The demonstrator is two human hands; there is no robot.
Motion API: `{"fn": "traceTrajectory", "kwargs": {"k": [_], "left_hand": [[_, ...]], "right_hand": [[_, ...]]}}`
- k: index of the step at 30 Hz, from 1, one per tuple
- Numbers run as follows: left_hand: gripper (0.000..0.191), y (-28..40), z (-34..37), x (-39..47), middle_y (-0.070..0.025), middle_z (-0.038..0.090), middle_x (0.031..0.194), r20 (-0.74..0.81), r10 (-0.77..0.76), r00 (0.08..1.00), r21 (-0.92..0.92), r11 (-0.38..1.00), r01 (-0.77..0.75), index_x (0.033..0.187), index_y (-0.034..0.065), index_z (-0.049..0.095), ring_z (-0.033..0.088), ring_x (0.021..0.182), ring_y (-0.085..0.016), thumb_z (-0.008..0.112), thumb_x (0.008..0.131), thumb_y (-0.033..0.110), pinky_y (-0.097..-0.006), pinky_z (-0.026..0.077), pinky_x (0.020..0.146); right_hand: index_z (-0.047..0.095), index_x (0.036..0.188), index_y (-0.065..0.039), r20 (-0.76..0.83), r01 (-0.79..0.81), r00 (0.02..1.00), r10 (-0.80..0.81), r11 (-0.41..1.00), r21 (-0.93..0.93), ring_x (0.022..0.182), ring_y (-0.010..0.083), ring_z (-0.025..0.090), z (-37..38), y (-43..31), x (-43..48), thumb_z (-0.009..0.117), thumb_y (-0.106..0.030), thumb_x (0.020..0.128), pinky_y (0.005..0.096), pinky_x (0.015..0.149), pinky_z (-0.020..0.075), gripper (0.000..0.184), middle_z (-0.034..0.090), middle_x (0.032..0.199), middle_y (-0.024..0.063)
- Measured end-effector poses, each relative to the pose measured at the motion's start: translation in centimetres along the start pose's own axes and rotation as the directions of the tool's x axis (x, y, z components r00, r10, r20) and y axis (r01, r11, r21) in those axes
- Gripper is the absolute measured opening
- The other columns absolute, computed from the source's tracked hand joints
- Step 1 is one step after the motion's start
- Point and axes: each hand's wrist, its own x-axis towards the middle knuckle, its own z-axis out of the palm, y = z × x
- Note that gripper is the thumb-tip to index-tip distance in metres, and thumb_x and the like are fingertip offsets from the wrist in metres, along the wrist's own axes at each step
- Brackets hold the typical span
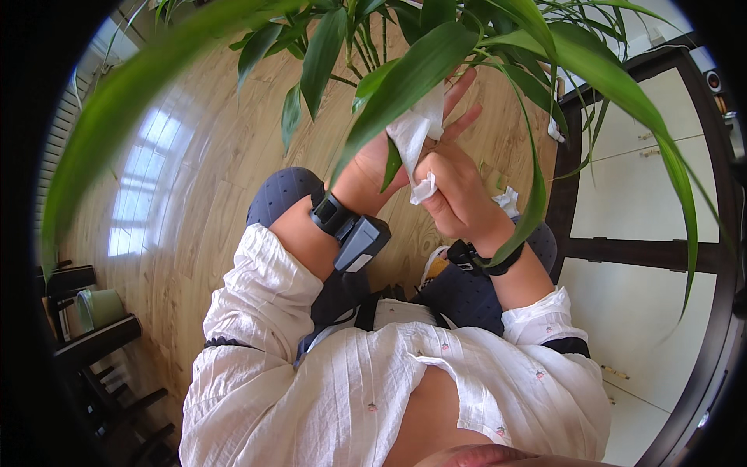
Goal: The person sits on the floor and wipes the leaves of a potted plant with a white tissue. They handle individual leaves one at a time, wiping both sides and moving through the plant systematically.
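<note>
My right hand (460,185) is closed around a white tissue (412,135), with a crumpled end of it poking out by the thumb. A broad green leaf (411,73) of a leafy houseplant hangs across the tissue and my left hand (369,166). The left palm faces up beneath that leaf. Two outstretched fingers, apparently the left hand's, show past the tissue with a gap between them. The leaf and tissue hide the rest, so its grip is unclear. A smaller leaf tip (392,166) hangs beside the tissue, over the left hand.
More plant stems (365,49) rise at the top, and long leaves arch down both sides. Another crumpled tissue (508,201) shows beside my right wrist. A dark-framed cabinet (642,201) with pale doors stands right. A green container (100,309) sits among dark furniture at left, on the wood-look floor (216,134).
</note>
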Motion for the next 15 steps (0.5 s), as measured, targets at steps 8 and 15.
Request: {"fn": "traceTrajectory", "kwargs": {"k": [8, 15], "left_hand": [[0.061, -0.2, -0.5, 0.6, -0.0157, 0.040, 0.161, -0.007, -0.040, 0.999, -0.009, 0.999, 0.040, 0.154, 0.0103, 0.041, 0.037, 0.149, -0.035, 0.035, 0.108, 0.049, -0.0554, 0.036, 0.118], [0.061, -0.6, -0.9, 0.4, -0.0144, 0.035, 0.164, 0.044, -0.019, 0.999, -0.006, 1.000, 0.019, 0.155, 0.0090, 0.038, 0.029, 0.154, -0.035, 0.040, 0.107, 0.047, -0.0560, 0.030, 0.122]], "right_hand": [[0.055, 0.096, -0.003, -0.107, -0.043, 0.994, 0.020, 0.976, -0.212, 0.088, 0.0424, 0.055, 1.2, 0.1, 0.3, 0.056, -0.027, 0.102, 0.0470, 0.081, 0.0440, 0.025, 0.059, 0.096, 0.0202], [0.052, 0.095, -0.001, 0.008, 0.052, 0.999, -0.051, 0.996, -0.066, 0.081, 0.0416, 0.056, 0.0, -0.1, -0.1, 0.064, -0.021, 0.096, 0.0483, 0.075, 0.0449, 0.023, 0.057, 0.088, 0.0181]]}}
